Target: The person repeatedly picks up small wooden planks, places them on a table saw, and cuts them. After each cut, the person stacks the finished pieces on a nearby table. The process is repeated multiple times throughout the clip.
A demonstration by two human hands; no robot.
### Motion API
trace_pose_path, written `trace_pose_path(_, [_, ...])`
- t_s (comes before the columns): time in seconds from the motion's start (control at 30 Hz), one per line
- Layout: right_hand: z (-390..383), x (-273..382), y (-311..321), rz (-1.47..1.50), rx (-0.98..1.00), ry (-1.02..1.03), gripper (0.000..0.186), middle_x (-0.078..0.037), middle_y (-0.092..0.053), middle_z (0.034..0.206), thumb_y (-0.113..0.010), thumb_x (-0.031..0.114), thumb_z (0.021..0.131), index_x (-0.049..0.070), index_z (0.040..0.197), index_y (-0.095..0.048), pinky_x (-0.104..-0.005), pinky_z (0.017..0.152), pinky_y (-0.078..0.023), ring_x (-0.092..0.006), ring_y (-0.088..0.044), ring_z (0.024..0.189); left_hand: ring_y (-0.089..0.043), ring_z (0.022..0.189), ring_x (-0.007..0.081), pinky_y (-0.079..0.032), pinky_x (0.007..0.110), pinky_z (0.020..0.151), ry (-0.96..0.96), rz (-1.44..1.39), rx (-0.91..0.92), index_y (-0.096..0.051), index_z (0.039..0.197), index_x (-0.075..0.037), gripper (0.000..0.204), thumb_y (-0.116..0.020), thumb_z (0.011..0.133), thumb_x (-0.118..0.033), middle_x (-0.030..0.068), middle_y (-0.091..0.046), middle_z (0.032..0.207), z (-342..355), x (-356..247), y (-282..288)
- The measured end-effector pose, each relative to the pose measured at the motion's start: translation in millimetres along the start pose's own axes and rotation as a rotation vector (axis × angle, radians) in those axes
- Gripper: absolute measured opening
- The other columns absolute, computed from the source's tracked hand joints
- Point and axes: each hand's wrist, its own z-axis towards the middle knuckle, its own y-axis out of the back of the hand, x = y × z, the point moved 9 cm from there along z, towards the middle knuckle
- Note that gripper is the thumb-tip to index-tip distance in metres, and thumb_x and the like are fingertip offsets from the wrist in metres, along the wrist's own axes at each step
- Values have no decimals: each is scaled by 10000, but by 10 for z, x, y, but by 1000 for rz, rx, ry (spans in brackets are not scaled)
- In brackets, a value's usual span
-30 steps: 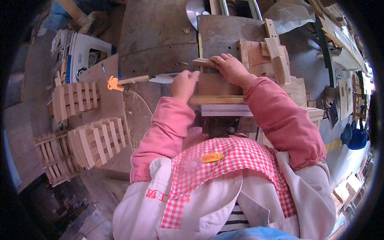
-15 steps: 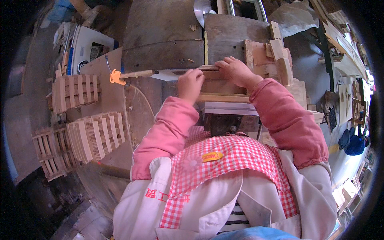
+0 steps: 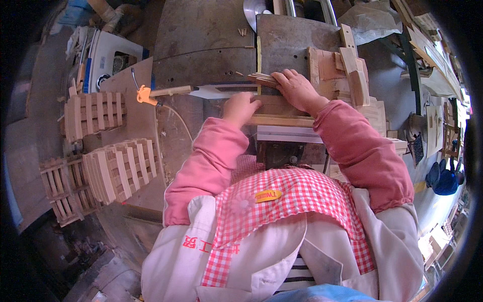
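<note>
My right hand (image 3: 300,91) is closed over a few thin wooden strips (image 3: 263,79), whose ends fan out to its left. These strips lie at the near edge of the grey metal machine table (image 3: 206,65). Lower and to the left, my left hand (image 3: 240,108) has its fingers curled together at the left end of a wooden board (image 3: 275,106). Whatever its fingertips hold, if anything, is hidden. A wooden rail (image 3: 282,121) runs along the near side of the board, with a pale metal bar (image 3: 289,134) below it.
A round saw blade (image 3: 253,14) shows at the far side of the table. Slatted wooden stacks (image 3: 123,168) stand at left, near an orange air gun (image 3: 145,94) with a hose. Wooden blocks (image 3: 356,80) sit at right; small offcuts (image 3: 242,32) lie on the table.
The strips under my right hand have lifted and fanned out toward the left. My left hand has come off them and dropped slightly nearer to me.
</note>
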Motion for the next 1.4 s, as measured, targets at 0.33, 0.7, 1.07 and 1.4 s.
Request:
trace_pose_path(0.33, [-106,96,-75,-21,121,17,437,-145,-560,1112,-607,295,874,115,1263,-522,-440,910,-447,-341,-521,1081,-666,826,356,-511,460,745,-4,91,173,-713,897,-64,392,-641,797,-437,180,-689,854,18,64,-109])
trace_pose_path(0.7, [-189,137,-19,-34,113,47,490,-116,-555,1156,-670,250,823,122,1270,-513,-439,941,-421,-323,-498,1124,-640,861,297,-489,402,828,-147,-57,-319,-694,884,-87,277,-639,835,-354,122,-648,889,-180,65,378])
trace_pose_path(1.07, [-314,-87,109,42,95,14,459,-157,-567,1102,-699,186,794,44,1201,-541,-425,931,-439,-350,-524,1057,-374,1350,278,-243,378,1136,50,-1455,-212,-407,1371,46,658,-283,1024,-500,175,-425,1436,97,-135,-217])
trace_pose_path(1.4, [-313,-68,157,557,286,-103,318,-121,-590,975,-627,139,867,8,1146,-552,-339,822,-464,-232,-579,912,-661,828,249,-516,350,766,-282,-541,-278,-643,1104,-12,399,-721,749,-176,157,-679,918,-237,-246,429])
